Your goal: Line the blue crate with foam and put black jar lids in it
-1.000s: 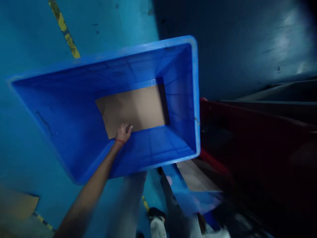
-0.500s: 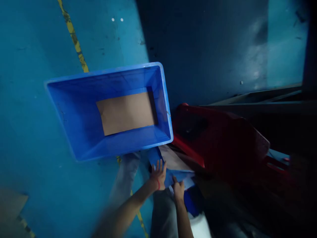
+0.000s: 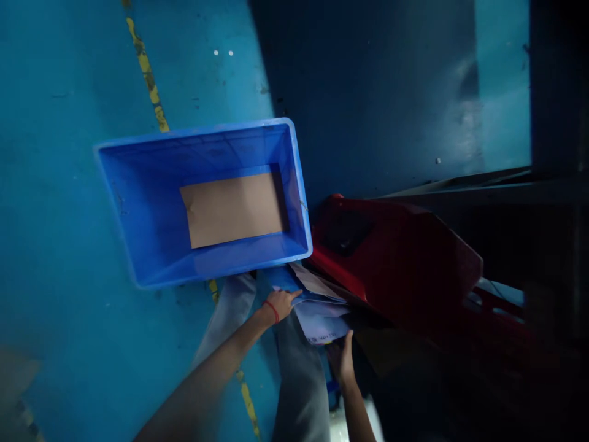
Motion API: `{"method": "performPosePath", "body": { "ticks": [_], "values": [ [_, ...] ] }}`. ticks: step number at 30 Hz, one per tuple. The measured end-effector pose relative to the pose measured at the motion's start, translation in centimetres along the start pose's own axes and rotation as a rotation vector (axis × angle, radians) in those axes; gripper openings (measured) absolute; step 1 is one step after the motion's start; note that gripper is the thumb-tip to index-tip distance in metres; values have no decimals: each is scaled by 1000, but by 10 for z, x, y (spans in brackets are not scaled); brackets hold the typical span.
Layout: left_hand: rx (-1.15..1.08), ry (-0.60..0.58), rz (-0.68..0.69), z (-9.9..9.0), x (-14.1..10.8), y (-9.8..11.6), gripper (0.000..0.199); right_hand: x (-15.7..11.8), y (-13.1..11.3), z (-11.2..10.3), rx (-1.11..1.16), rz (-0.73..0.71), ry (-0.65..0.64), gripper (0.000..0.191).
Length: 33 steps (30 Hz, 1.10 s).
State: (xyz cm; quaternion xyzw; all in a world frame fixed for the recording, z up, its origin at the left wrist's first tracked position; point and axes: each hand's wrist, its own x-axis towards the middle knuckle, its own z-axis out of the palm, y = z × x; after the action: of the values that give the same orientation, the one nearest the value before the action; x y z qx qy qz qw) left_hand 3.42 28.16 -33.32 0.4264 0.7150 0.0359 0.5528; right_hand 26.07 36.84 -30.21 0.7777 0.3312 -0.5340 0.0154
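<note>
A blue plastic crate (image 3: 138, 209) stands on the blue floor with a brown cardboard sheet (image 3: 234, 209) lying flat on its bottom. Just below the crate's near right corner, my left hand (image 3: 280, 303), a red band on its wrist, grips the left edge of a bundle of flat blue and white bags (image 3: 317, 313). My right hand (image 3: 343, 362) holds the same bundle from underneath at its near edge. My grey trouser legs (image 3: 299, 374) show beneath both hands.
A red plastic container (image 3: 414, 258) lies tilted to the right of the crate, touching the bundle. A yellow floor line (image 3: 150, 80) runs behind the crate. Dark shelving or framework (image 3: 506, 190) fills the right side. A cardboard scrap (image 3: 16, 374) sits at the lower left.
My left hand came out of the crate, off the cardboard sheet, and took hold of the bundle beside my right hand. The view pulled back from the crate.
</note>
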Motion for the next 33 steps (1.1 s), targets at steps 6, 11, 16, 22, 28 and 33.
{"method": "performPosePath", "body": {
  "ticks": [6, 11, 16, 22, 28, 33],
  "values": [
    [119, 12, 68, -2, -24, 6, 31, 12, -39, 59, 325, 87, -245, 76],
    [221, 159, 208, -24, -79, 26, 30, -14, -42, 55, 339, 97, -192, 80],
    [242, 501, 333, -87, -166, 34, 27, -57, -49, 31, 382, -119, -132, 83],
    [219, 1093, 198, -198, -269, -16, 27, -98, -58, 25, 235, -349, -108, 78],
    [284, 1537, -232, -250, -326, -72, 27, -116, -57, 40, -83, -447, -130, 70],
    [149, 1259, -172, -231, -329, -32, 27, -126, -80, 58, -252, -616, -126, 76]
  ]
}}
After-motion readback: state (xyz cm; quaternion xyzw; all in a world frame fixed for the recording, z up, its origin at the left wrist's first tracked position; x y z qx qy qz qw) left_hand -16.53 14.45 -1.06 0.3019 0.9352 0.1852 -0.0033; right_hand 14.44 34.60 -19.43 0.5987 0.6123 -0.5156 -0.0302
